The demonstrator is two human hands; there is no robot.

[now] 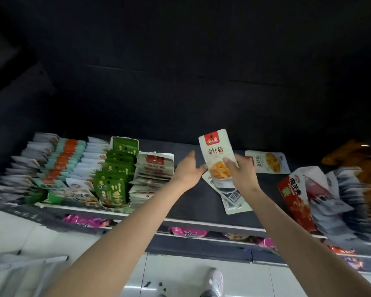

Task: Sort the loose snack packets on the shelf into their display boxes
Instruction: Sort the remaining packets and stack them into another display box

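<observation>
Right hand [242, 176] pinching mushroom packet [217, 155] upright | left hand [187, 170] open, fingers at its edge | I'd square it, then slot into matching display box [154, 166].

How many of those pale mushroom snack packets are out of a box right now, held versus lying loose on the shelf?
Held upright in the right hand: 1 packet
Lying flat on the shelf: 3, one behind the hand, two overlapping under it
Total: 4
</observation>
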